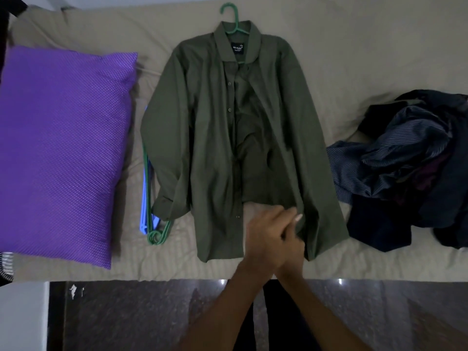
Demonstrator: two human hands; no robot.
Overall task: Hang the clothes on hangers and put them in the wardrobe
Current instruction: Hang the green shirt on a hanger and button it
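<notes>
Lying mid-frame on the bed (329, 59), soft limp green shirt (210, 138) on green hanger (234, 17), both hands, left hand (263, 239) and right hand (291, 239), pinching its lower hem; best lifted by the hook.

Both forearms reach in from the bottom edge and meet at the middle, wrists nearly crossing. The left hand (263, 239) lies on top, back of the hand up, fingers curled. The right hand (291, 245) sits mostly hidden beneath it, one fingertip (298, 217) poking out; its grip is unreadable.
</notes>
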